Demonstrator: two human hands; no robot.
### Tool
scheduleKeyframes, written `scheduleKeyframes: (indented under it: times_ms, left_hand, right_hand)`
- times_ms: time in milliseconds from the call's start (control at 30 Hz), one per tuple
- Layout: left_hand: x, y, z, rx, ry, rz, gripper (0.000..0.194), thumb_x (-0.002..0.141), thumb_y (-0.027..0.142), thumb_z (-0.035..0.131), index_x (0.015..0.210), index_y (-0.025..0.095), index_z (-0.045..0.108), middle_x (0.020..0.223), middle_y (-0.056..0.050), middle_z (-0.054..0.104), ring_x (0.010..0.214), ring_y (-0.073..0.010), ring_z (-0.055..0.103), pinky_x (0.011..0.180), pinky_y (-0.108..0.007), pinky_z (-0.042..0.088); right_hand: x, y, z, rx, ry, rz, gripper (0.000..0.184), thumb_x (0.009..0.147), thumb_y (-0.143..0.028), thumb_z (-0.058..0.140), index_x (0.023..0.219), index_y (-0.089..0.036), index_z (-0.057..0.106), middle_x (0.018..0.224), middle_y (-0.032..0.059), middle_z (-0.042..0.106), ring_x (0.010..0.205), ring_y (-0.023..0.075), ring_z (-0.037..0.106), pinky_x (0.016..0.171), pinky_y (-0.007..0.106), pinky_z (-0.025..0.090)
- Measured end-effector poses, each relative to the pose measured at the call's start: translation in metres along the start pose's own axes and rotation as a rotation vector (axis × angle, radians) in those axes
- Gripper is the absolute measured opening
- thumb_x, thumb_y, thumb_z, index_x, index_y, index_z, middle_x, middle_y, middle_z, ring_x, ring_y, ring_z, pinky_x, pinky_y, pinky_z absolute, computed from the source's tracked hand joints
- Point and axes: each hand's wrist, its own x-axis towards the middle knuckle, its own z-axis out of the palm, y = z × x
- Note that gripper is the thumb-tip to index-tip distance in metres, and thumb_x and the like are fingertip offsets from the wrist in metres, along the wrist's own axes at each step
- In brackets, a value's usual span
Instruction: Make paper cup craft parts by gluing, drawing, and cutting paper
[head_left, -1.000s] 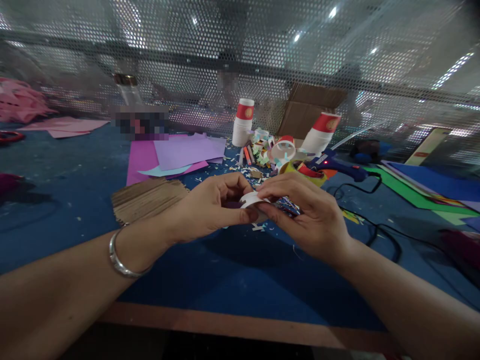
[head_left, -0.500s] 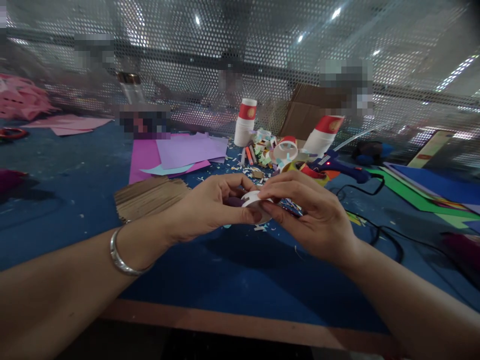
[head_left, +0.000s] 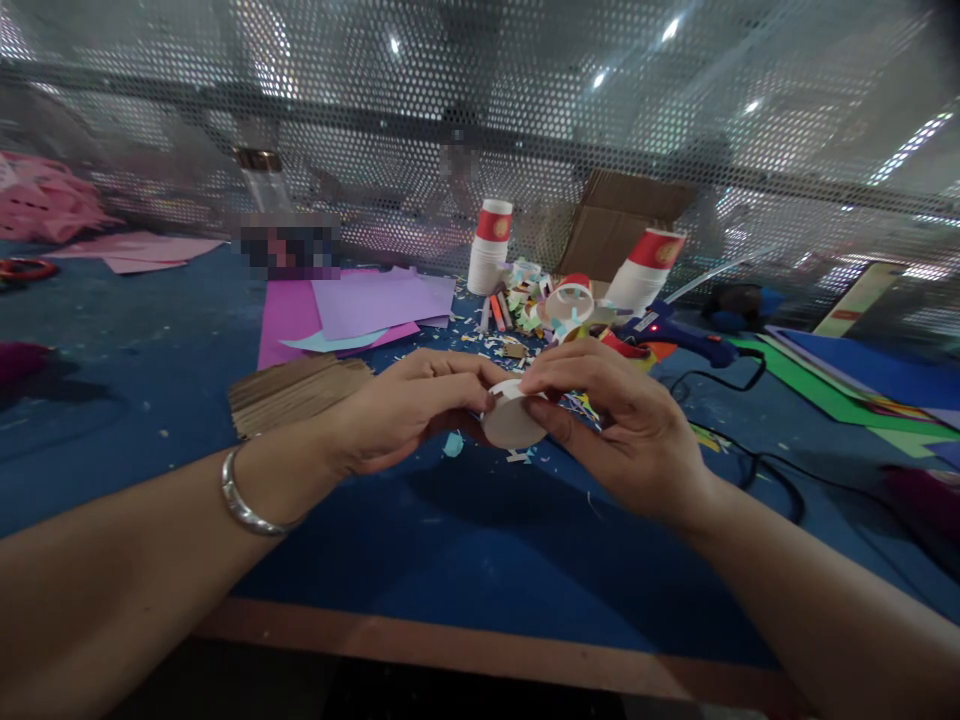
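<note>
Between my two hands, above the table, is a white round paper piece [head_left: 514,422] that looks like the bottom of a paper cup. Its flat face is tilted toward me, and a notch shows in its upper rim. My left hand [head_left: 420,405] grips the left edge, with its fingers partly hidden behind the piece. On the other side, my right hand [head_left: 622,425] pinches the upper right edge between thumb and fingers. Small paper scraps lie on the table beneath, among them a light blue bit [head_left: 453,444].
A blue table [head_left: 480,570] bears purple paper sheets [head_left: 367,303], corrugated cardboard [head_left: 296,392] and two stacks of paper cups [head_left: 489,262]. To the right are a hot glue gun [head_left: 679,333] with a trailing black cord and coloured sheets [head_left: 870,375]. Perforated metal [head_left: 420,90] stands behind.
My left thumb has moved up from the front of the white paper piece to its edge, so more of its flat face shows. My right hand has barely moved.
</note>
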Motion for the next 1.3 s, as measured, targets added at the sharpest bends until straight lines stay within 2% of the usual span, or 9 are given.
scheduleKeyframes:
  times_ms: [200,333,500,767,1033,1300]
  left_hand:
    - [-0.0006,0.0016,0.0019,0.018,0.020,-0.014,0.006,0.077,0.015,0.069,0.078,0.015,0.075,0.077,-0.002,0.070,0.071,-0.0113,0.064,0.066,-0.022,0.054]
    - [-0.0003,-0.0006,0.0005,0.053,0.031,0.028,0.002,0.079,0.015,0.071,0.080,0.015,0.072,0.073,-0.001,0.069,0.067,-0.0109,0.065,0.063,-0.022,0.055]
    - [0.0002,-0.0012,-0.0052,0.119,-0.043,0.085,0.008,0.078,0.014,0.075,0.085,0.013,0.071,0.073,-0.001,0.070,0.066,-0.0102,0.066,0.061,-0.020,0.056]
    - [0.0001,0.0012,-0.0045,0.170,-0.031,0.095,0.008,0.076,0.008,0.072,0.084,0.011,0.071,0.071,0.001,0.072,0.063,-0.0080,0.066,0.059,-0.016,0.057]
    - [-0.0011,0.0031,-0.0031,0.237,-0.008,0.107,0.009,0.080,0.010,0.068,0.084,0.013,0.075,0.071,0.001,0.073,0.064,-0.0081,0.067,0.059,-0.015,0.058]
    - [-0.0037,0.0029,-0.0060,0.245,-0.051,0.113,0.010,0.084,0.018,0.070,0.091,0.013,0.074,0.076,0.000,0.071,0.068,-0.0085,0.066,0.063,-0.017,0.058]
  right_hand:
    - [-0.0019,0.0022,0.0008,0.034,-0.017,0.017,0.020,0.092,-0.009,0.063,0.106,-0.023,0.065,0.101,0.0051,0.068,0.097,0.0190,0.066,0.085,0.038,0.055]
    - [-0.0022,0.0020,0.0000,0.041,-0.032,0.024,0.021,0.093,-0.008,0.062,0.107,-0.024,0.065,0.100,0.0045,0.067,0.098,0.0189,0.066,0.086,0.038,0.055]
    - [-0.0016,0.0000,-0.0009,0.057,-0.042,0.000,0.022,0.093,-0.006,0.061,0.106,-0.022,0.066,0.100,0.0056,0.066,0.097,0.0183,0.065,0.083,0.035,0.055]
    - [-0.0016,0.0007,-0.0005,0.082,-0.062,0.001,0.018,0.092,-0.007,0.062,0.104,-0.019,0.067,0.100,0.0071,0.065,0.096,0.0173,0.064,0.084,0.033,0.053]
    - [-0.0008,0.0003,-0.0014,0.087,-0.050,0.005,0.015,0.092,-0.009,0.064,0.102,-0.019,0.067,0.097,0.0069,0.067,0.094,0.0176,0.064,0.083,0.035,0.053]
    - [-0.0006,-0.0015,-0.0027,0.033,-0.062,-0.011,0.013,0.092,-0.009,0.065,0.100,-0.019,0.068,0.097,0.0084,0.068,0.091,0.0175,0.066,0.080,0.035,0.054]
